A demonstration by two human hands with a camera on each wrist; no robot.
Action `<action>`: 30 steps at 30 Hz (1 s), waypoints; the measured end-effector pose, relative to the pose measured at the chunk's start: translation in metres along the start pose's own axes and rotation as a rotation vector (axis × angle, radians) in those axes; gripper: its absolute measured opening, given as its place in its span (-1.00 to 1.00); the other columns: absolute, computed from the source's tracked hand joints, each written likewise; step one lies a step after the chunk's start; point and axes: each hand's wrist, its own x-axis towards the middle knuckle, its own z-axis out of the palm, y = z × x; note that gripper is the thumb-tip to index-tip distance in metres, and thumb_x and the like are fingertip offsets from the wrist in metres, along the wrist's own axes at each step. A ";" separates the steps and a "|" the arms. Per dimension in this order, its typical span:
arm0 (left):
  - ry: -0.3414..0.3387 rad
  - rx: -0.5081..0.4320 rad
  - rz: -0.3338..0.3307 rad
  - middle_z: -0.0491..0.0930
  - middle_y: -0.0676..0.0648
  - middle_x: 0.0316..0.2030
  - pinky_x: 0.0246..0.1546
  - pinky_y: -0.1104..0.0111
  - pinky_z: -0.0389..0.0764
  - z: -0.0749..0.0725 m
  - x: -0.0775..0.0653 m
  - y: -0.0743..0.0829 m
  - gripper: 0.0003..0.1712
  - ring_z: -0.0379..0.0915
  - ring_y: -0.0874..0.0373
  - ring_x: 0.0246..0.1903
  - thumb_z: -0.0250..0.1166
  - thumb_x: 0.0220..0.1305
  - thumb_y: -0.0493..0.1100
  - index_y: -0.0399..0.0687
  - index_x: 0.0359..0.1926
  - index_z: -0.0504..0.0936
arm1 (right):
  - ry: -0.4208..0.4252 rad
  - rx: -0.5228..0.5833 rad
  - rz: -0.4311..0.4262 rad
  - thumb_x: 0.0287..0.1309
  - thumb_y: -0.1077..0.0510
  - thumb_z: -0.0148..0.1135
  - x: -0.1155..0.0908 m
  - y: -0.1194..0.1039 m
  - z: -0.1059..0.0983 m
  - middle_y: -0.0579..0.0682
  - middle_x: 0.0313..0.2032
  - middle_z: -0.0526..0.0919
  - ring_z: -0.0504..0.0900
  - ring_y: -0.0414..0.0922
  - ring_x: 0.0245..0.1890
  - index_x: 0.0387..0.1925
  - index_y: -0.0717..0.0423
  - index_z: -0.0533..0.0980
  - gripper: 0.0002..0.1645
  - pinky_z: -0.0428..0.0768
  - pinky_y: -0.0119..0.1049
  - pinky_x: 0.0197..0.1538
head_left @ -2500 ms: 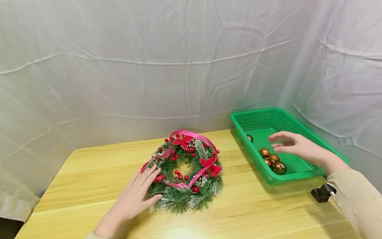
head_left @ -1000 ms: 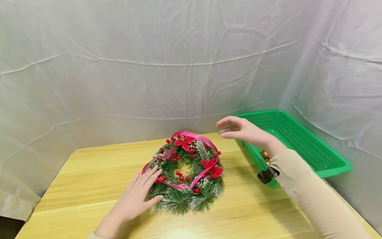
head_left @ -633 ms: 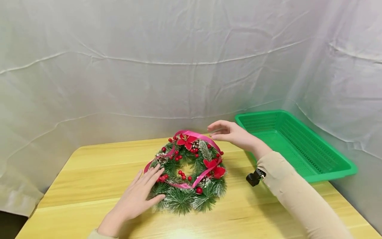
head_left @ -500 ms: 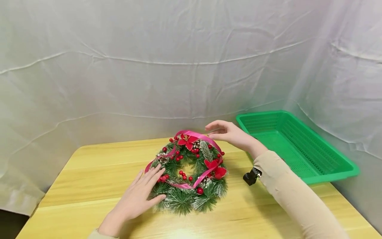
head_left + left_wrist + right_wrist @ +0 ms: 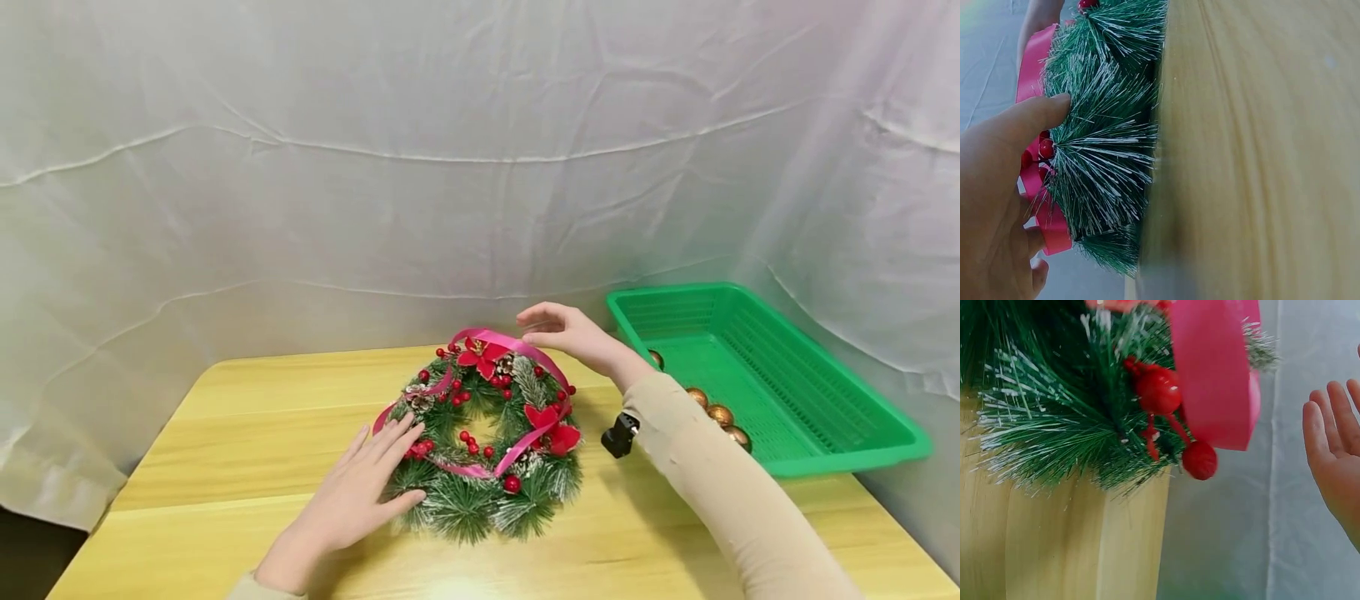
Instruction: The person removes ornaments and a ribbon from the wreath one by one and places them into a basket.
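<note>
A green wreath with frosted needles, red berries, red flowers and pinecones lies on the table. A pink ribbon loops loosely over it. My left hand rests on the wreath's left side, fingers stretched out; in the left wrist view its thumb touches the needles beside the ribbon. Beyond the wreath's back right edge hovers my right hand, its fingers loosely bent. The right wrist view shows that hand holding nothing, apart from the ribbon and the red berries.
At the right stands a green plastic basket with several bronze-coloured ball ornaments along its left side, partly hidden by my right sleeve. A black wrist camera hangs under the right cuff. Grey-white cloth closes off the back and sides.
My right hand has moved left from above the basket to the wreath's back right edge. The left hand stays on the wreath. The whole scene has shifted slightly right in the head view.
</note>
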 end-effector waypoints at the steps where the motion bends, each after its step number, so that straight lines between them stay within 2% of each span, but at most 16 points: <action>1: 0.001 0.001 0.001 -0.04 -0.01 0.47 0.41 0.06 -0.27 0.000 0.000 0.000 -0.04 -0.07 0.02 0.42 0.06 0.22 0.42 0.15 0.50 0.01 | 0.002 0.006 0.007 0.20 0.10 0.29 0.002 0.002 0.001 0.07 0.13 0.51 0.46 0.03 0.17 0.15 0.13 0.45 -0.51 0.43 -0.02 0.21; 6: 0.001 -0.004 0.000 -0.04 -0.01 0.47 0.41 0.05 -0.25 -0.002 -0.001 0.002 -0.05 -0.07 0.03 0.42 0.06 0.22 0.42 0.13 0.50 0.03 | 0.005 0.012 0.029 0.17 0.13 0.32 0.011 0.015 0.007 0.12 0.13 0.52 0.45 0.07 0.18 0.14 0.13 0.45 -0.50 0.45 -0.04 0.19; 13: 0.004 0.005 0.003 -0.05 0.01 0.48 0.42 0.09 -0.27 0.000 -0.002 0.003 -0.05 -0.08 0.05 0.42 0.05 0.22 0.43 0.15 0.50 0.03 | -0.048 0.006 0.041 0.18 0.15 0.30 0.022 0.027 0.014 0.19 0.13 0.52 0.50 0.05 0.11 0.17 0.20 0.43 -0.47 0.53 -0.09 0.12; 19: 0.009 -0.001 0.003 -0.05 0.02 0.48 0.42 0.11 -0.30 0.001 -0.003 0.003 -0.05 -0.09 0.05 0.42 0.06 0.22 0.43 0.17 0.50 0.02 | -0.014 -0.088 0.042 0.18 0.15 0.31 0.026 0.029 0.019 0.14 0.08 0.57 0.52 0.04 0.09 0.15 0.19 0.47 -0.49 0.54 -0.11 0.10; 30: 0.003 -0.012 -0.002 -0.05 0.01 0.48 0.42 0.09 -0.29 -0.001 -0.003 0.006 -0.05 -0.07 0.03 0.42 0.07 0.22 0.41 0.16 0.50 0.02 | 0.023 -0.169 0.056 0.23 0.21 0.23 0.028 0.033 0.021 0.12 0.08 0.57 0.54 0.07 0.05 0.13 0.16 0.51 -0.58 0.56 -0.08 0.04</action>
